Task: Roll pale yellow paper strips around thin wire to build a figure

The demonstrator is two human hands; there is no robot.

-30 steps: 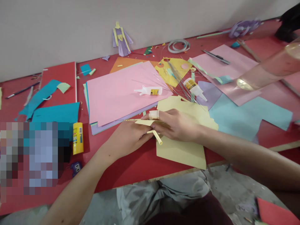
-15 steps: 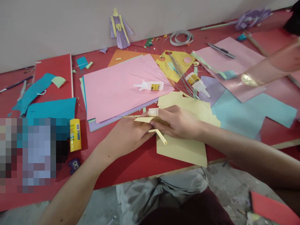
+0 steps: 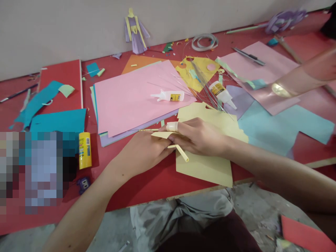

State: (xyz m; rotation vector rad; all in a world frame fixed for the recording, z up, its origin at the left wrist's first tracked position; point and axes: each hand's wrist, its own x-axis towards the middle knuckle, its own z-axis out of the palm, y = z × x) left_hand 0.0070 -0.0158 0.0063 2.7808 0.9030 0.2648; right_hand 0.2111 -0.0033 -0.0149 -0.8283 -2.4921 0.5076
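My left hand (image 3: 144,150) and my right hand (image 3: 196,136) meet over the table's near side, fingers closed around a small piece of yellow paper (image 3: 163,134). From beneath the fingers a thin rolled yellow paper tube (image 3: 182,154) pokes out, bent near its top. A slim stick (image 3: 147,130) shows just beyond my left knuckles; which hand has it I cannot tell. White tape wraps one finger of my right hand. Below my right hand lies a larger yellow paper sheet (image 3: 204,171). My fingertips are mostly hidden.
White glue bottles (image 3: 170,96) lie on and beside a stack of pink paper (image 3: 126,101). A yellow glue stick (image 3: 85,150) stands at left. A paper figure (image 3: 135,33) leans on the wall. Another person's arm (image 3: 301,75) reaches in from the right, near a cutter knife (image 3: 249,56).
Both hands keep nearly the same hold on the yellow paper. The whole view has shifted very slightly; nothing else visibly differs.
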